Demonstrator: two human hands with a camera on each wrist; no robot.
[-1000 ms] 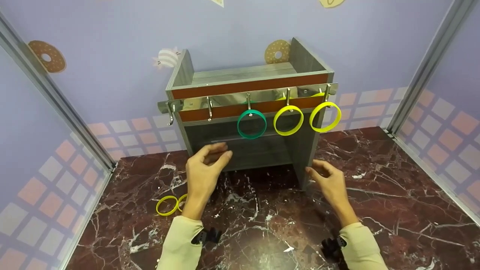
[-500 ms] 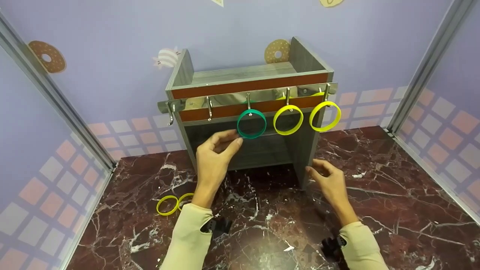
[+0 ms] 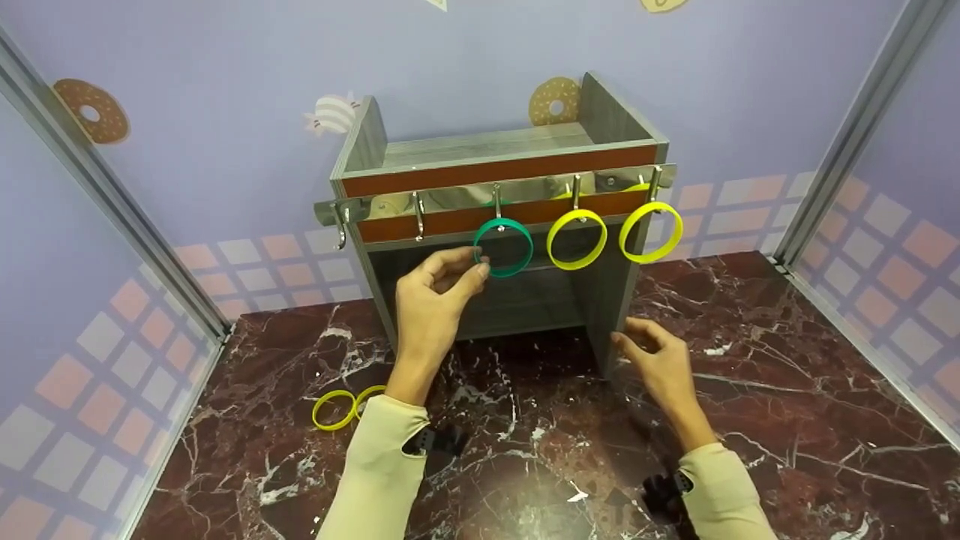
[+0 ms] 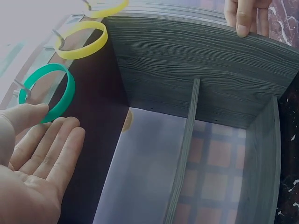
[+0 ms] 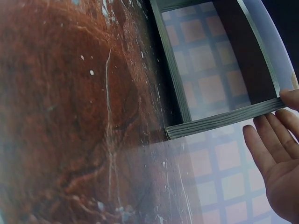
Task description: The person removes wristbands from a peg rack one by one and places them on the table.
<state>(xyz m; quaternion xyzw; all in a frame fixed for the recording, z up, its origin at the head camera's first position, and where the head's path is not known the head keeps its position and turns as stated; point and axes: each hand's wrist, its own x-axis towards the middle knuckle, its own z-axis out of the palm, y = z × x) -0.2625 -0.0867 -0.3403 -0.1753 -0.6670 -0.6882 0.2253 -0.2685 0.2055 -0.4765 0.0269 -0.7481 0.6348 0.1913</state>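
A thin green ring (image 3: 531,249) hangs from the middle hook of a shiny metal hook rail (image 3: 457,196). My left hand (image 3: 429,311) pinches the ring's lower left edge between thumb and fingers; in the left wrist view the green ring (image 4: 70,91) passes between them. To its right, two yellow rings hang on the neighbouring hooks, the nearer yellow ring (image 3: 574,267) and the outer yellow ring (image 3: 680,231). My right hand (image 3: 661,364) holds the front edge of the grey cabinet's side panel (image 3: 609,300), thumb inside and fingers outside in the right wrist view.
Two bare hooks, the far-left hook (image 3: 341,229) and the hook (image 3: 419,217) beside it, stick out left of the green ring. On the marble-patterned table (image 3: 525,472) lie a yellow ring (image 3: 335,428) and another yellow ring (image 3: 369,391), partly behind my left wrist.
My left hand has risen and moved right from below the rail to the green ring, and its fingers now take hold of the edge. My right hand has stayed at the side panel.
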